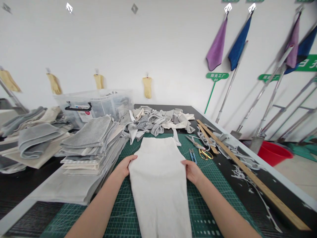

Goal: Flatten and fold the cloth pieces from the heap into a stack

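Observation:
A long piece of white fabric [158, 178] stretches from the middle of the green cutting mat [215, 191] down past the bottom edge of the view. My left hand [125, 165] pinches its left edge, thumb on top. Opposite, my right hand [193, 171] grips the right edge in the same way. The cloth's far end lies flat on the mat and narrows a little beyond my hands. Just past my right hand lie blue thread snips [192, 155] and gold-handled scissors [206, 154].
To the left stands a stack of folded grey cloths [86, 135], with a clear plastic box [104, 102] behind it. A heap of fabric scraps [158, 119] lies at the back. Along the right run a long wooden ruler [247, 168] and loose trimmings; a red basin [274, 153] is beyond the table.

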